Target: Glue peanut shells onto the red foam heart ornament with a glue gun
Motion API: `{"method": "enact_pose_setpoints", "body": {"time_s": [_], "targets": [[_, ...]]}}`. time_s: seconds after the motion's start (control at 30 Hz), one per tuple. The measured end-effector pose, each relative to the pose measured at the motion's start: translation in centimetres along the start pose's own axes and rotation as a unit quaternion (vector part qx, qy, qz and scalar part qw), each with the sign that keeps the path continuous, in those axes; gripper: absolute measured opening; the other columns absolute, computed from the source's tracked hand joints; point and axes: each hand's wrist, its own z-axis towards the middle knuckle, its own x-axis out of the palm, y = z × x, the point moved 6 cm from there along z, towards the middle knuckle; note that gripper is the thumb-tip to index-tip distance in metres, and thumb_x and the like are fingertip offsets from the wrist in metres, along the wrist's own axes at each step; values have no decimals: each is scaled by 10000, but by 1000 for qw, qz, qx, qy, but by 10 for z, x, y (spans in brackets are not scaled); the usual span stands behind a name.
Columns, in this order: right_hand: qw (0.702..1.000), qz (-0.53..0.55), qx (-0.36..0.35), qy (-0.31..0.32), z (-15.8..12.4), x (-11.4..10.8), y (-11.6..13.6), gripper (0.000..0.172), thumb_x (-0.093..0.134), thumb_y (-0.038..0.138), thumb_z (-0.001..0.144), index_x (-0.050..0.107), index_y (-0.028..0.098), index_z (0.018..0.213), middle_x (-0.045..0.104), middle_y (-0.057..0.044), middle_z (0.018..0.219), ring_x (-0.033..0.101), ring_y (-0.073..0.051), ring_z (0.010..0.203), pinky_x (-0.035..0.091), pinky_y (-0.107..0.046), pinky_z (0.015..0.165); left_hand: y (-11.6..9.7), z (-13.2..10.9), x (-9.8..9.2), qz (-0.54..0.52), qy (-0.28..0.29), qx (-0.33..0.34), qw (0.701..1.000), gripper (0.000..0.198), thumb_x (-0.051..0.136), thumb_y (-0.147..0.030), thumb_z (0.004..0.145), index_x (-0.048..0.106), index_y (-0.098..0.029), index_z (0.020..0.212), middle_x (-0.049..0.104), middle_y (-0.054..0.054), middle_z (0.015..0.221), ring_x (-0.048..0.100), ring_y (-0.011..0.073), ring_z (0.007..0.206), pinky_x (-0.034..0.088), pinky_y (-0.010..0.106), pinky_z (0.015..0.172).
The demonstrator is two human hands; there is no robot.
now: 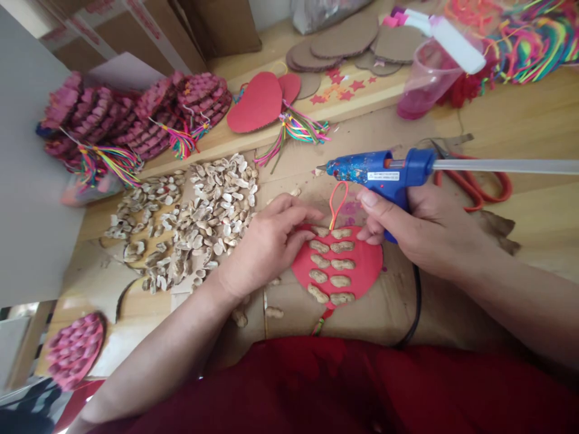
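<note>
My right hand (416, 223) is wrapped around the handle of a blue hot glue gun (362, 167), whose nozzle points left and whose clear glue stick juts out behind. Below it lies a red disc (373, 265) bearing two columns of peanut shells (342, 264). An orange cord loop (335, 208) rises from its top edge, and a red tassel (322, 322) hangs at the bottom. My left hand (275, 235) is curled at the disc's upper left, thumb and index finger closed at the topmost left peanut shell (320, 231). Its other fingertips are partly hidden.
Loose peanut shells (212, 211) spread on the left. Pink-decorated discs (136, 114) are stacked behind them. Red heart shapes (257, 102), cardboard discs (344, 39), red stars (346, 95), a pink cup (423, 81) and coloured cords (538, 42) lie at the back. Orange-handled scissors (502, 188) rest behind my right hand.
</note>
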Motion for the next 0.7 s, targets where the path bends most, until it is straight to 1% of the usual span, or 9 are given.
{"method": "enact_pose_setpoints", "body": {"time_s": [0.13,0.27,0.43,0.7], "targets": [[1000,1,4,-1,0,0,2,431,646,639,961,653,220,863,668,1,666,695,-170,620,597,-303,608,0,0,4,25,-22,21,999,219,658,-84,945,757,-206,1098,648,49,1063,654,163,1014,548,305,902],[1000,2,12,0,0,0,3,414,661,634,953,657,230,863,672,-4,672,694,-187,631,591,-329,624,0,1,7,36,-43,38,998,153,669,-106,954,770,-197,1022,649,36,1008,643,143,942,533,279,841],[1000,-10,8,-8,-1,-1,5,411,672,640,942,653,237,861,683,-12,688,687,-198,625,575,-344,623,-1,1,8,42,-48,46,997,155,681,-96,944,780,-204,999,647,20,972,634,126,902,512,247,794],[1000,-16,0,-3,-1,-1,5,422,663,632,953,640,232,821,664,3,672,690,-175,621,571,-311,611,1,1,9,49,-49,55,996,176,646,-104,970,787,-209,980,652,19,944,642,112,863,517,235,758]]}}
